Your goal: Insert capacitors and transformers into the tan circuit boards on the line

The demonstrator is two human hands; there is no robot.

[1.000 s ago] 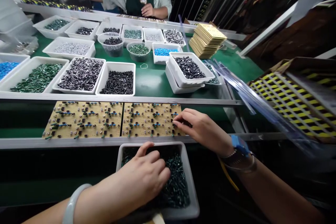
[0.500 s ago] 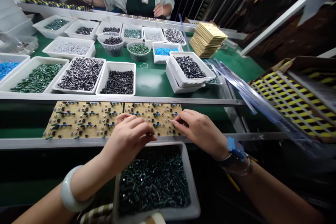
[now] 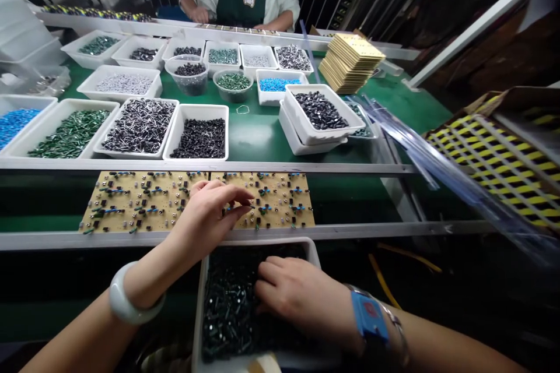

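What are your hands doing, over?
Left hand over the tan circuit boards. Right hand in the white bin of dark parts, grip hidden. Nothing visibly blocking either hand.

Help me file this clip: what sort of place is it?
Probably an electronics assembly workshop: there are circuit boards set with parts, white trays of small components, and a co-worker opposite.

I have two circuit boards (image 3: 276, 220) side by side in front of me and one tray of dark parts (image 3: 200, 303) nearer still. On the table (image 3: 254, 134) I count six white trays (image 3: 222, 69) in the back row, four front-row trays (image 3: 203, 112), two single trays (image 3: 153, 91) between, two stacked trays (image 3: 293, 133), two round tubs (image 3: 234, 96) and one half-hidden container (image 3: 373, 132). I also see one pile of tan boards (image 3: 350, 67), too many to count, and one co-worker (image 3: 240, 0).
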